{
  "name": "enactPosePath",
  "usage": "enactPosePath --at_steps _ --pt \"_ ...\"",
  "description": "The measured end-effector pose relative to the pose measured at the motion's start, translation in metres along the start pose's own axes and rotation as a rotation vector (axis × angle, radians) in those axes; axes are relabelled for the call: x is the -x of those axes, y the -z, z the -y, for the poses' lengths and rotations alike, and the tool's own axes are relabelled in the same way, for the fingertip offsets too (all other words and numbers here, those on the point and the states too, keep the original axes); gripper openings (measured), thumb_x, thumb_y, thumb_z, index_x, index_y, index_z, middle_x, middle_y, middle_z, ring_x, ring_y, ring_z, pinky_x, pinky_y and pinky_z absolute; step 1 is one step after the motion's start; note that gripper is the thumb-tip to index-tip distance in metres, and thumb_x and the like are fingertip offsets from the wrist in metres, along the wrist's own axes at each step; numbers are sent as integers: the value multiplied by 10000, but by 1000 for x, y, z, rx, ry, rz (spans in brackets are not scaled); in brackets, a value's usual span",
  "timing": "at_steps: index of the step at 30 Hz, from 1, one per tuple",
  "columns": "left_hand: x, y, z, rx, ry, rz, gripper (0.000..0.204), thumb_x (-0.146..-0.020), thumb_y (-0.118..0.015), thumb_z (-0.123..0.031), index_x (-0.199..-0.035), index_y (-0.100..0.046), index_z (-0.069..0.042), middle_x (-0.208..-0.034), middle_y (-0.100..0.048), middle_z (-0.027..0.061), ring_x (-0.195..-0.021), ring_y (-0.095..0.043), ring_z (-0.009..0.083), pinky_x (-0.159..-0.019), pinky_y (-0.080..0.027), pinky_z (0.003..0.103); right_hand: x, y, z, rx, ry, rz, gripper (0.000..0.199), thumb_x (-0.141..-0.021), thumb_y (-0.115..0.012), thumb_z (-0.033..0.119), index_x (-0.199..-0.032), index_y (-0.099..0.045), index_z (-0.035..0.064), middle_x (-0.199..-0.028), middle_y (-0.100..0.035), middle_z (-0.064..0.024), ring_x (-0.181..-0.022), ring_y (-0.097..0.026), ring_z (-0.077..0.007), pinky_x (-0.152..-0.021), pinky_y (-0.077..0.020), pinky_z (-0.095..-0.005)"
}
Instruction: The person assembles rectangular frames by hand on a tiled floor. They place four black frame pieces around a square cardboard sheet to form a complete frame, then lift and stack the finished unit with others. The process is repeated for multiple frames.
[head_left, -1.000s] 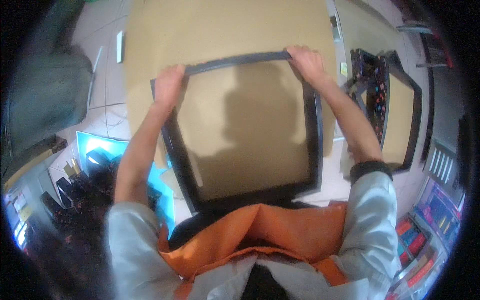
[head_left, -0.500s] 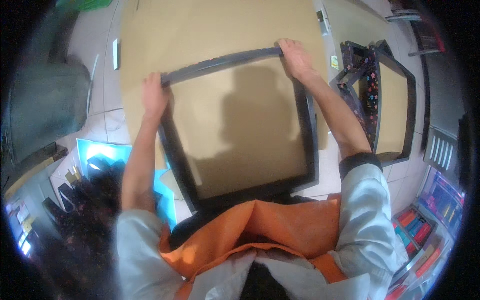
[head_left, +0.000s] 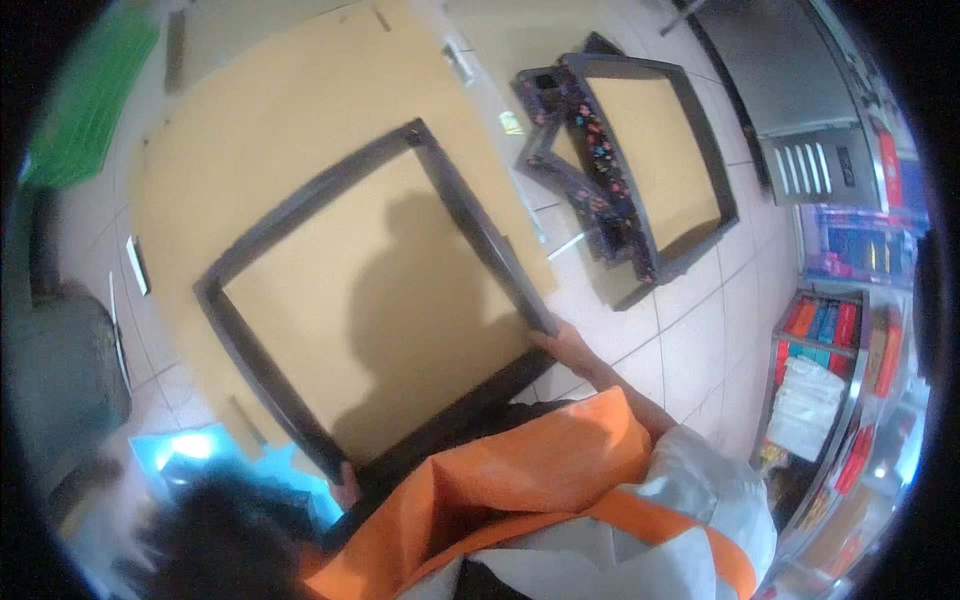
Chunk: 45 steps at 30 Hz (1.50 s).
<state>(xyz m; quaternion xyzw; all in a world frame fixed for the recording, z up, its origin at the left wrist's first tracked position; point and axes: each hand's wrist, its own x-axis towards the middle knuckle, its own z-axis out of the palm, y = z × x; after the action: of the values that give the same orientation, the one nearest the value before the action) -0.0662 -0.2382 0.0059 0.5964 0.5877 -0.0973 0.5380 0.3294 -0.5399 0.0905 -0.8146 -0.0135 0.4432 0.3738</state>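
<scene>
A large dark rectangular frame point(head_left: 315, 192) lies at an angle on a sheet of tan cardboard point(head_left: 300, 90). Tan surface shows inside it, with a shadow across. My right hand point(head_left: 565, 347) is closed around the frame's near right corner. At the near left corner my left hand point(head_left: 346, 490) grips the frame's edge; only a little of it shows, the rest being behind the frame and the orange apron point(head_left: 540, 455).
To the right, more dark frames with a flower pattern point(head_left: 603, 150) lean together on white tiles point(head_left: 690, 320). A rack of colourful packages point(head_left: 820, 325) stands at the far right. A green slatted thing point(head_left: 95, 100) is at the upper left, and a blue sheet point(head_left: 185, 455) at the lower left.
Both hands have moved from the frame's far corners to its near corners. The view has turned right, so the frame now appears tilted and further left.
</scene>
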Motion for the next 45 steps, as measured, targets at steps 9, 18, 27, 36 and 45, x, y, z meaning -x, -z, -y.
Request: enactPosePath --at_steps 9,18,27,36,45 --pt "15 -80 -325 100 -600 435 420 -870 -460 -206 -1204 -377 36 -1064 -486 104 -932 -452 184 -856 -370 282 53 167 26 -434 268 -655 460 -789 -626 231 -1149 -482 -16 -1063 -559 -85 -930 -535 -160 -829 -422 -289" --pt "72 -218 -470 -174 -1050 809 524 -916 -392 -311 -1329 -253 -20 -1273 -389 149 -1185 -367 219 -992 -271 309 111 328 -53 -811 171 -799 319 -811 -592 346 -968 -541 73 -835 -590 -66 -662 -565 -162 -525 -462 -276" --pt "-20 -137 -365 -375 -451 652 430 -904 -451 -270 -1255 -397 -28 -1124 -513 79 -984 -493 146 -875 -381 280 42 291 -114 -931 -17 -541 465 -825 -493 527 -1101 -501 153 -1032 -573 -25 -896 -528 -158 -720 -437 -351" --pt "-33 -230 -416 -289 -412 882 380 -878 -507 -284 -1174 -482 -48 -1053 -537 53 -984 -483 129 -855 -381 282 31 262 -197 -1396 -244 -968 284 -888 -470 299 -1033 -477 55 -936 -549 -175 -890 -556 -284 -784 -493 -413" --pt "-28 -417 -347 -97 -374 1070 437 -836 -556 -254 -1204 -450 -43 -1142 -502 80 -1047 -465 184 -902 -368 308 -34 137 -133 -1631 30 -400 258 -903 -420 167 -1088 -464 -6 -1010 -571 -137 -894 -580 -211 -829 -476 -331"
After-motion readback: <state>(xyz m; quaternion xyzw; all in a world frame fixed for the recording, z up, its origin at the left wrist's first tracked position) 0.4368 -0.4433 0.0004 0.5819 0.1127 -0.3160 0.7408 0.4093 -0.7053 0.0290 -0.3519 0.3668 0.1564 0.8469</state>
